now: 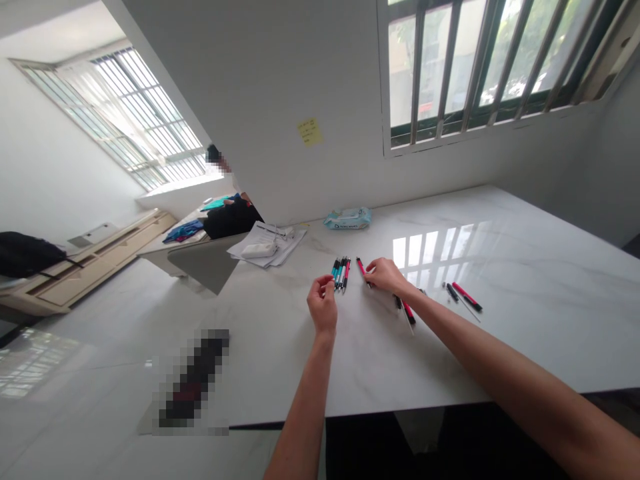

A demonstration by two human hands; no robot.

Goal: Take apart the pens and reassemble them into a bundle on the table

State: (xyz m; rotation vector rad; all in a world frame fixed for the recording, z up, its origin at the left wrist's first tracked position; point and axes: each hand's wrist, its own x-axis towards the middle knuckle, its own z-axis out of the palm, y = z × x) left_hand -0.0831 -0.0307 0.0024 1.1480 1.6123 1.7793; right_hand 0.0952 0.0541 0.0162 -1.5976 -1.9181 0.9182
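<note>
A pink pen (361, 269) is pinched in the right hand (385, 275), its long axis slanting toward the wall, while a row of pens (341, 273) lies on the marble table (525, 347) between the hands, pointing the same way, just beside the left hand (321, 303), whose grip cannot be told.

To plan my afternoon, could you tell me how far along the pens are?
Done: a tight row of pens lies beside the left hand. In hand: the right hand touches a pink pen. Left: more loose pens lie further right on the marble table.
</note>
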